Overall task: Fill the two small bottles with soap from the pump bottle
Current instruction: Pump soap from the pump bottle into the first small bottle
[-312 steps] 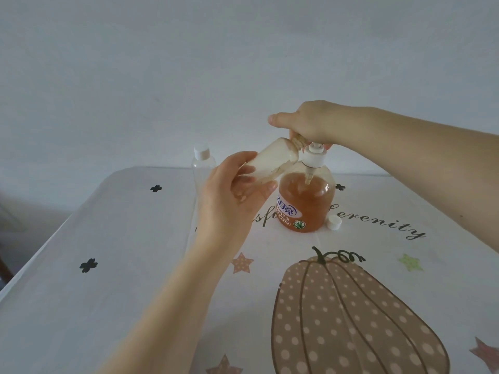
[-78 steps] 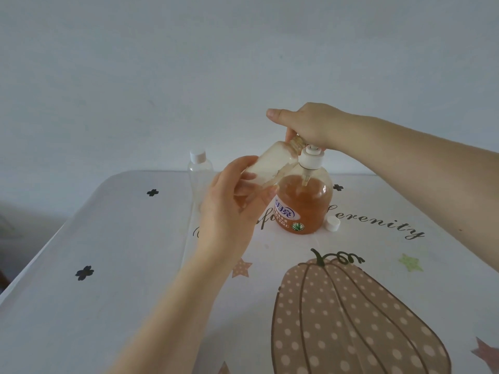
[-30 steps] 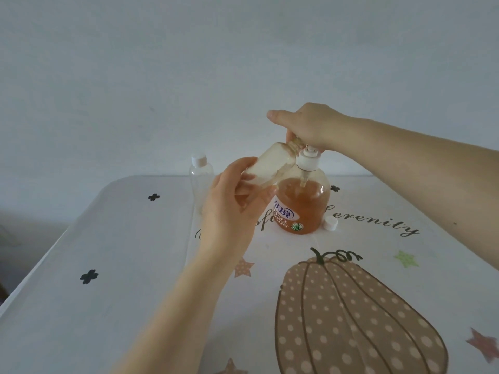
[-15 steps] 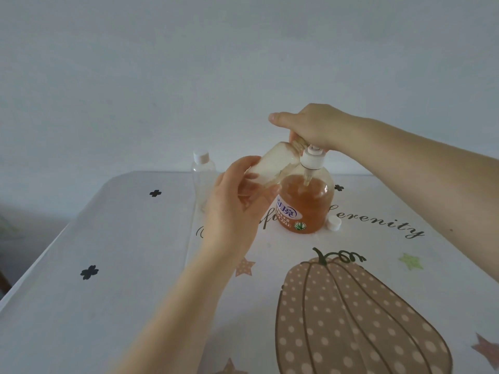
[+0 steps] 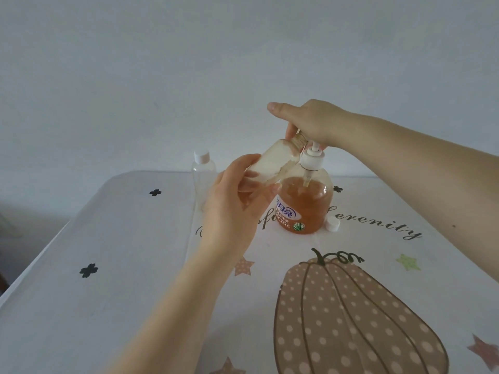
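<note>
- Head view, far left: a clear capped bottle (image 5: 204, 175) stands upright near the table's (image 5: 113, 306) back edge, empty-looking and untouched throughout, so the second fill is not yet begun.
- Next, the left hand (image 5: 235, 209) has its fingers wrapped round the uncapped small bottle (image 5: 272, 164), tilted with its neck up at the spout.
- At centre, the pump bottle (image 5: 305, 203) stands on the cloth; compared with half a second ago its plunger stem shows more, suggesting a released stroke between presses.
- Above it, the right hand (image 5: 310, 122) curls over the pump head; the nozzle itself is hidden.
- Right of the base lies a loose white cap (image 5: 332, 224).
</note>
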